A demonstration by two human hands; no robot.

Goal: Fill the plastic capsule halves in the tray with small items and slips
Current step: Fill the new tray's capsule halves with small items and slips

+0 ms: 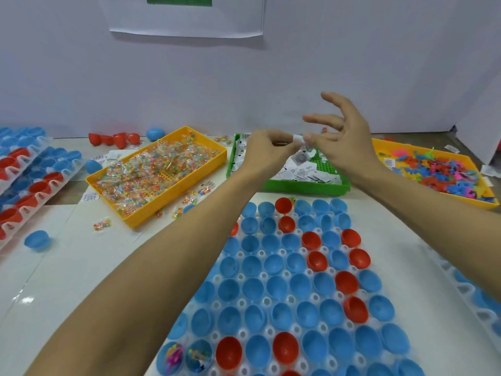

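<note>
A small white paper slip (298, 138) is held up in the air between both hands, above the green tray (298, 185) of loose slips. The left hand (267, 147) pinches one end with curled fingers, and the right hand (341, 137) pinches the other end between thumb and a finger while its remaining fingers fan out and upward.

Below the forearms, nearest the camera, lies the clear moulded tray (271, 302) holding rows of open capsule halves (279, 287), most of them blue with a scattering of red ones. Nearly all of these sit bare inside; two blue halves at the near left corner (187, 356) already hold small colourful items.

To the left of the green tray, a yellow tray (151, 213) is heaped with tiny clear packets of coloured beads, and several such packets (101, 225) lie spilled on the white table around it. To the right, another yellow tray (439, 195) holds a jumble of pink, blue and orange plastic toys.

At the far left, more clear trays (32, 185) of red and blue halves are stacked, with a loose blue half (37, 240) on the table beside them. Red halves (113, 138) and one blue piece sit by the white wall, where a sheet of paper (187, 20) hangs
</note>
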